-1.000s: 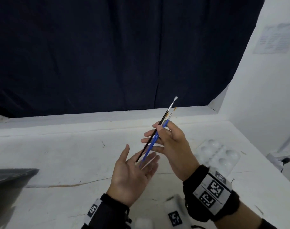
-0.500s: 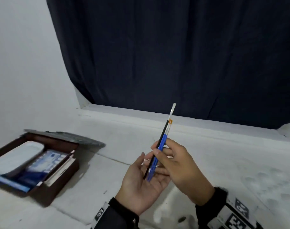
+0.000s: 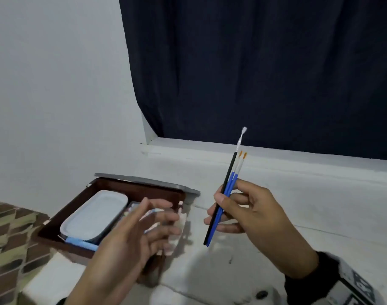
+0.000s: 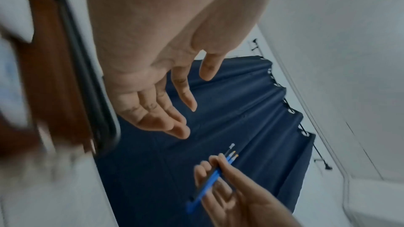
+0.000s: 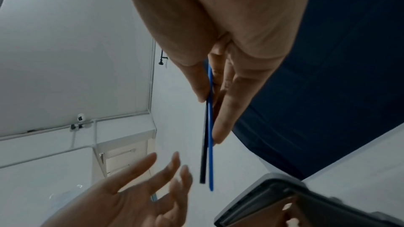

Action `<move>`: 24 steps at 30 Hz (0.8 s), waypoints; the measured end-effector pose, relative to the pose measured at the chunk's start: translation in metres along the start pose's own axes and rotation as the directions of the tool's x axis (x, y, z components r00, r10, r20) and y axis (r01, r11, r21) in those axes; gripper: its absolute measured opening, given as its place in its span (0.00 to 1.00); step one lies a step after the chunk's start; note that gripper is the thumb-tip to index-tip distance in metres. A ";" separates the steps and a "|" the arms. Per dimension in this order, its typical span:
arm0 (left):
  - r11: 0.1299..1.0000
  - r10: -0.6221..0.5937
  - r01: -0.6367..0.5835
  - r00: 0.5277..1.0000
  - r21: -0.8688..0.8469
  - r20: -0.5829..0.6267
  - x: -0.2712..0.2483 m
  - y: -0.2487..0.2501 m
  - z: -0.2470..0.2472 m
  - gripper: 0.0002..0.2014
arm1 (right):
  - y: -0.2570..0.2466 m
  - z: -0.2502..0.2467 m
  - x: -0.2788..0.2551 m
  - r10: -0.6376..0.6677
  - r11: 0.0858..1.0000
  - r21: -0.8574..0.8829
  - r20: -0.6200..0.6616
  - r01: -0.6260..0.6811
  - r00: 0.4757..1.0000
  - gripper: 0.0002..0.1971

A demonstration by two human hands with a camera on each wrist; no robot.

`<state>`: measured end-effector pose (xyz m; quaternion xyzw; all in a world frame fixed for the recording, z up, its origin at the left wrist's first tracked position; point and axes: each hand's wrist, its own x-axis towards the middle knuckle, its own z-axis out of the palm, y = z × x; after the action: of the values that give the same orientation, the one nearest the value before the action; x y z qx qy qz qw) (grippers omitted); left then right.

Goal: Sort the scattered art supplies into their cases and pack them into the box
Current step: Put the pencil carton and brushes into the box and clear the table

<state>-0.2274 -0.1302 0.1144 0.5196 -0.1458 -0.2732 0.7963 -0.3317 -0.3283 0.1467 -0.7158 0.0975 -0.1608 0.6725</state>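
Observation:
My right hand [image 3: 238,208] pinches a bundle of three paintbrushes [image 3: 226,192], one black-handled with a white tip and two blue-handled with orange tips, held nearly upright above the white table [image 3: 276,205]. The same brushes [image 5: 207,127] hang below my right fingers in the right wrist view, and show small in the left wrist view as brushes [image 4: 215,173]. My left hand [image 3: 144,227] is open, fingers spread, empty, over the right end of the open brown box [image 3: 113,183]. Inside the box lie a white oval case [image 3: 93,216] and a blue item [image 3: 80,242].
The box's grey lid [image 3: 148,180] stands open behind it. A dark blue curtain [image 3: 254,69] hangs behind a white ledge [image 3: 276,155]. A patterned floor [image 3: 7,234] lies past the table's left edge. A white wall [image 3: 56,84] rises on the left.
My head turned left, bringing the box into view. My left hand let go of the brush ends and moved left over the box. My right hand keeps the brushes.

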 end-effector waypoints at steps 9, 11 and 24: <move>0.359 0.527 -0.324 0.844 0.875 0.097 0.027 0.058 -0.194 0.18 | -0.012 0.143 0.069 -0.001 0.928 -0.371 0.096 0.037 0.995 0.14; 0.318 0.534 -0.325 0.838 0.891 0.115 0.042 0.053 -0.215 0.18 | -0.013 0.163 0.090 0.088 0.873 -0.488 0.169 0.006 0.982 0.15; 0.321 0.574 -0.364 0.809 0.874 0.126 0.058 0.031 -0.233 0.17 | 0.027 0.268 0.190 0.587 0.274 -0.954 0.267 0.123 0.764 0.14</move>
<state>-0.0510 0.0197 0.0417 0.8068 -0.3238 0.1392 0.4742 -0.0562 -0.1488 0.1266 -0.9527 0.0727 0.2624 0.1347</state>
